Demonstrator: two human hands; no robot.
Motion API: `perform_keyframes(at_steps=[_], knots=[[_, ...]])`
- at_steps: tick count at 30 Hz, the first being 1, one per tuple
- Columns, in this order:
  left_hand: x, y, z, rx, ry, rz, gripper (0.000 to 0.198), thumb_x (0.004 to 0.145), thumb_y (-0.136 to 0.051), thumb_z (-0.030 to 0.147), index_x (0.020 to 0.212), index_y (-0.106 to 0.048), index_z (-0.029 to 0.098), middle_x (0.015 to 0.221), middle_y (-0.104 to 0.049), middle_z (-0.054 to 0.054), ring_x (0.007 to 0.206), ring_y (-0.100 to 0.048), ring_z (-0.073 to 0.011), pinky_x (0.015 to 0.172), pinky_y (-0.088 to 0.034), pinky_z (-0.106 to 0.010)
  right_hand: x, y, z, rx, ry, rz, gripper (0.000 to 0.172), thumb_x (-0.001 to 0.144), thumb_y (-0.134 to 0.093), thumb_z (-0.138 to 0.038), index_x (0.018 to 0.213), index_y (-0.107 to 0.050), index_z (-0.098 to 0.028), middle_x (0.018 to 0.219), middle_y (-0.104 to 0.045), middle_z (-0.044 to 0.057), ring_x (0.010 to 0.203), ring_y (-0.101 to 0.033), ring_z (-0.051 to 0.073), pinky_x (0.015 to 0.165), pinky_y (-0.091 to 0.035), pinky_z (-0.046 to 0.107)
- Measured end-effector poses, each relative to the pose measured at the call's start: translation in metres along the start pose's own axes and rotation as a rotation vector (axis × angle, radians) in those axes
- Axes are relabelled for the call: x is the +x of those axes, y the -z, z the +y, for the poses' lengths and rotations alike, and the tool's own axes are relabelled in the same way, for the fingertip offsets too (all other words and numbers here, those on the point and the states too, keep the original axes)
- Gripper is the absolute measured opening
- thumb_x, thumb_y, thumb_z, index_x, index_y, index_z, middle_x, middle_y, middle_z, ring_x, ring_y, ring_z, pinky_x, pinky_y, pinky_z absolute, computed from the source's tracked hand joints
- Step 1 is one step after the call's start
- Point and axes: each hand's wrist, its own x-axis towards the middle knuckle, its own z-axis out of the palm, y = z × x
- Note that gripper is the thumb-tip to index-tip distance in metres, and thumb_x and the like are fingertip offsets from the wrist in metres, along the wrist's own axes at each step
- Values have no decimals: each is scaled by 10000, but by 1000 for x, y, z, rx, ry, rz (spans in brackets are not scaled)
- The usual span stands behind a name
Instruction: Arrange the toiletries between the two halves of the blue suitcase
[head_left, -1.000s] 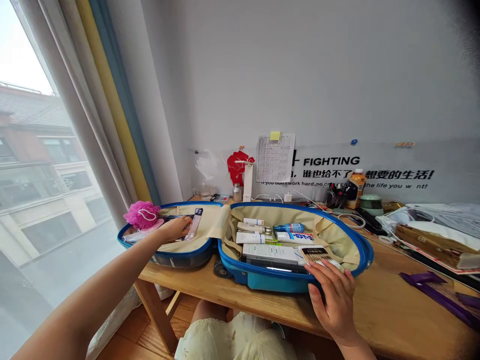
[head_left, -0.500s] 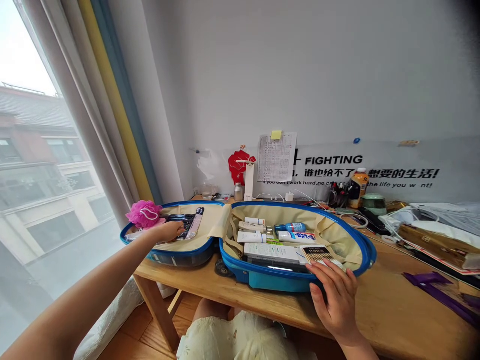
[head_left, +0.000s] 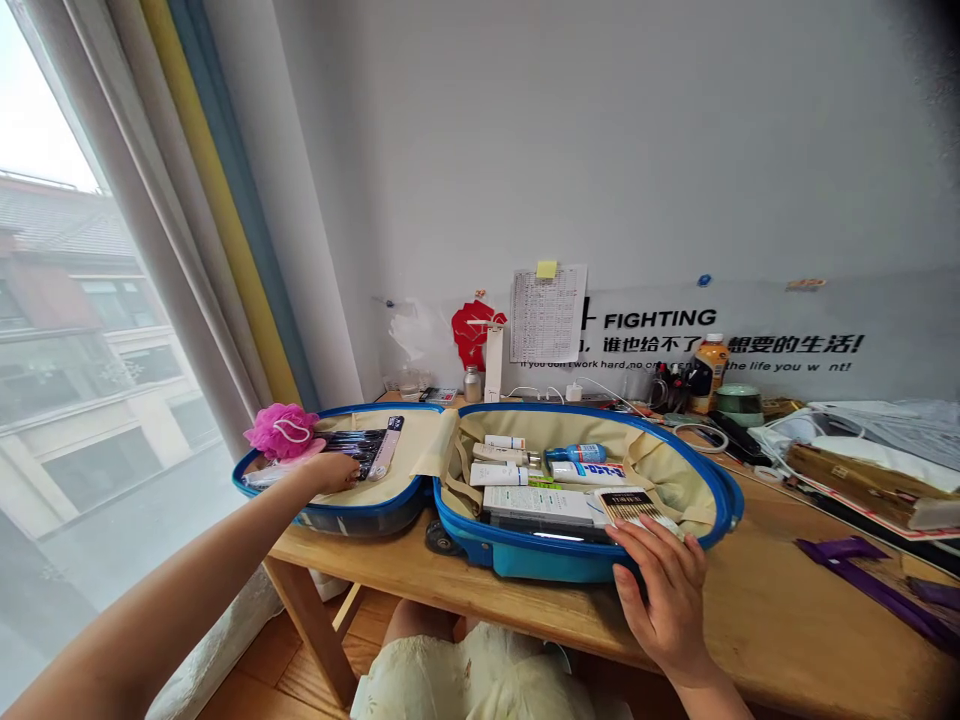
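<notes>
I've got the left hand (head_left: 327, 473) half curled inside the blue suitcase's (head_left: 360, 522) left shell, just beside a pouch of black brushes (head_left: 352, 448), grip unclear, while the right hand (head_left: 664, 600) lies spread open on the front rim, fingertips by a small striped box (head_left: 626, 508).

The open suitcase (head_left: 525, 562) lies on the desk (head_left: 757, 620), with a bath puff (head_left: 282, 431) and brushes (head_left: 351, 441) in its left half, tubes (head_left: 585, 473) and boxes (head_left: 536, 505) in its right, and a window (head_left: 97, 350) to the left.
</notes>
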Motion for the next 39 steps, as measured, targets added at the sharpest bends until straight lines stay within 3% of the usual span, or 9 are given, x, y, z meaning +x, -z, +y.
perform_keyframes(at_steps=[5,8,16,20,23,28,31,36,39], knots=[[2,29,15,-70,16,120,234,874,-370,243,927,-578,149,861,-689,-120,780,-647,-226,727,-465,-321,1,0,-1,-12,15,-1,295,902,-419,-264,1142,-587,-230,1004,-680,52,1096,-558,211,1086,-236,403],[11,59,39,-119,-29,194,294,916,-272,260,980,-538,152,910,-677,-106,820,-632,-205,733,-462,-299,2,0,-1,0,1,12,290,890,-433,-256,1128,-597,-240,1007,-680,46,1092,-560,209,1086,-236,404],[37,121,185,-168,-334,225,328,947,-346,310,1193,-484,142,1136,-656,-127,982,-629,-202,834,-473,-309,3,1,-2,-9,15,7,271,900,-425,-247,1103,-603,-224,1004,-677,55,1092,-554,207,1076,-242,400],[58,128,247,-136,-456,155,342,958,-438,338,1221,-526,137,1201,-627,-125,1066,-609,-210,913,-479,-381,2,1,-1,-15,7,7,271,902,-427,-262,1108,-602,-242,1006,-677,44,1074,-566,203,1067,-254,397],[72,124,274,-101,-500,99,307,926,-537,350,1152,-587,148,1188,-622,-93,1069,-601,-203,936,-485,-428,1,1,-1,-20,13,3,275,899,-430,-258,1119,-595,-241,1006,-679,43,1079,-567,205,1071,-249,398],[84,111,287,-72,-509,62,294,924,-547,346,1145,-597,159,1201,-611,-89,1067,-599,-200,934,-498,-438,1,1,-1,-23,14,0,273,893,-439,-254,1117,-594,-238,1003,-681,45,1082,-567,206,1078,-244,400],[87,106,283,-85,-514,67,306,903,-568,263,1191,-581,163,1232,-606,-101,1094,-599,-211,940,-495,-417,1,1,-1,-28,19,3,268,891,-443,-244,1110,-597,-232,992,-684,47,1074,-568,206,1081,-242,400],[90,104,273,-134,-524,99,565,719,-654,79,1256,-561,226,1243,-621,-95,1105,-612,-218,911,-498,-290,-1,0,0,-35,4,-11,278,890,-443,-260,1128,-587,-245,1009,-683,42,1086,-575,207,1087,-236,401],[87,108,270,-176,-518,146,498,736,-615,90,1216,-597,223,1242,-620,-87,1101,-616,-215,907,-499,-274,-1,0,1,-46,12,-17,274,897,-432,-271,1124,-584,-245,1008,-682,44,1082,-577,208,1087,-233,404]])
